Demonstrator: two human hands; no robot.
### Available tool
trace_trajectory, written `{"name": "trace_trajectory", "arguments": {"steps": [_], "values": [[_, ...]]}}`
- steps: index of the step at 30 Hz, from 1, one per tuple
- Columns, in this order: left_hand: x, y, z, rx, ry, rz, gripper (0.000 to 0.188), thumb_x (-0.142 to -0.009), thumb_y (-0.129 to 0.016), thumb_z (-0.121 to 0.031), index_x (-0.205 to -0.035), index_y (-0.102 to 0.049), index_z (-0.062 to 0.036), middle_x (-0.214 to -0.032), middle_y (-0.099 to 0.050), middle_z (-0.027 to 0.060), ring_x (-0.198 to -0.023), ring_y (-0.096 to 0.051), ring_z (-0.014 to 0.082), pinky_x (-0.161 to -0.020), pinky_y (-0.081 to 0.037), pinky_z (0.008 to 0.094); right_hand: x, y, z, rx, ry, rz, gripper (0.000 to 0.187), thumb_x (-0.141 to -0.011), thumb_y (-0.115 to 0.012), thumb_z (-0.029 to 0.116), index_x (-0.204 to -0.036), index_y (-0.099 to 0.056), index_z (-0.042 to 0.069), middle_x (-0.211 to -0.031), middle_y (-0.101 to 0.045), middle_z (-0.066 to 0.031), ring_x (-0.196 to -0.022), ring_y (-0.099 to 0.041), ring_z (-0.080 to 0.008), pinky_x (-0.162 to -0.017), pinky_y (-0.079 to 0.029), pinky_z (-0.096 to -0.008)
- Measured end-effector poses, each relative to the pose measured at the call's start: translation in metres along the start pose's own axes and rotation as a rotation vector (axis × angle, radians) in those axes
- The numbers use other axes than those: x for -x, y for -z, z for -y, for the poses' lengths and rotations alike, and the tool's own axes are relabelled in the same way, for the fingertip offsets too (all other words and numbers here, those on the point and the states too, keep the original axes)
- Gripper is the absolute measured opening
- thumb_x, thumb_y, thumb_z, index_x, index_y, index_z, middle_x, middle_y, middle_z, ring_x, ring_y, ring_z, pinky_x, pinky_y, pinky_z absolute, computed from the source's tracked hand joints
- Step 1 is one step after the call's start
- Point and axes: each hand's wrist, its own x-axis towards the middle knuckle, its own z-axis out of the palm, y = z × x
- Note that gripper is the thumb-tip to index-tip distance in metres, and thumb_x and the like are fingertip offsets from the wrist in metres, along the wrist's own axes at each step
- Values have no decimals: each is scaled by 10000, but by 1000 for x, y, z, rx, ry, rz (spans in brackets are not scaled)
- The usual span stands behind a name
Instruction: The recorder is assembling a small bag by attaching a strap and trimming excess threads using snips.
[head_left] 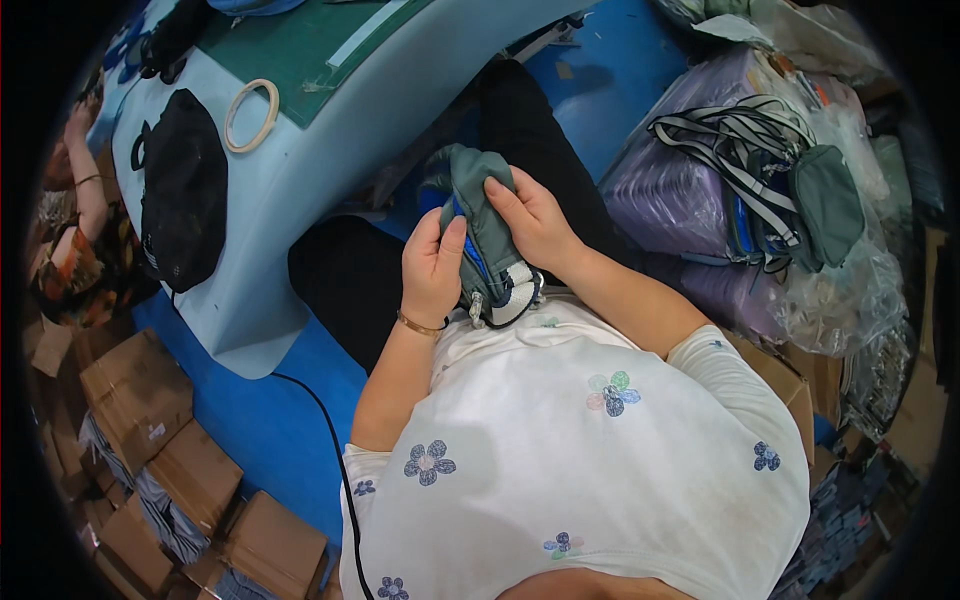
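A small grey-green fabric pouch (pixel 487 215) with a blue inside and a black-and-white strap is held over my lap. My left hand (pixel 434 262) grips its left side, thumb on top near the blue opening. On the other side my right hand (pixel 532 222) pinches the fabric, its thumb pressed on the upper face. The striped strap (pixel 518 290) lies bunched at the pouch's lower end, against my shirt. Fingers under the pouch are hidden on both hands.
At the left stands a pale table (pixel 255 310) with a black bag (pixel 184 190), a tape roll (pixel 251 116) and a green cutting mat (pixel 300 60). Similar pouches (pixel 828 205) with straps lie on a plastic-wrapped stack (pixel 670 190) at right. Cardboard boxes (pixel 137 393) stand lower left; another person (pixel 85 250) sits beyond.
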Motion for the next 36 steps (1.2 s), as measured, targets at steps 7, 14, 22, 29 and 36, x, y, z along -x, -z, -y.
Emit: {"name": "trace_trajectory", "arguments": {"steps": [7,14,22,29,36], "values": [[-3,7,4,155,212,34,266,-962,-511,-278,-919,-563,-20,-768,-520,0,-719,-450,75,-652,-391,219,-5,-1,-4,-69,-111,-9,252,-975,-483,255,-1014,-571,22,-836,-596,-2,-748,-520,-65,-681,-441,-212],[-11,5,-20,-406,-2,-15,276,-956,-490,-246,-822,-516,-7,-699,-518,104,-618,-476,187,-588,-403,292,-4,-3,1,267,-68,83,248,-960,-506,259,-957,-569,19,-795,-593,-25,-706,-511,-81,-641,-437,-235],[-9,3,-7,-157,89,-47,257,-963,-465,-218,-825,-512,-7,-675,-497,78,-610,-462,165,-580,-393,287,-4,-4,-14,-264,-229,89,281,-978,-472,285,-1024,-577,29,-868,-617,-4,-745,-554,-71,-704,-465,-214],[-10,5,4,-112,142,-29,262,-968,-473,-233,-827,-517,-17,-673,-494,47,-613,-448,122,-573,-383,257,-4,-2,-15,-443,-424,22,273,-974,-470,295,-1032,-581,53,-901,-637,-16,-780,-601,-88,-721,-497,-229],[-11,6,12,-39,186,-50,260,-965,-486,-240,-832,-519,-19,-665,-489,41,-610,-444,117,-577,-388,247,-7,-4,-16,-520,-541,-26,268,-966,-481,299,-1043,-573,59,-903,-639,-25,-772,-610,-100,-718,-506,-239]]}}
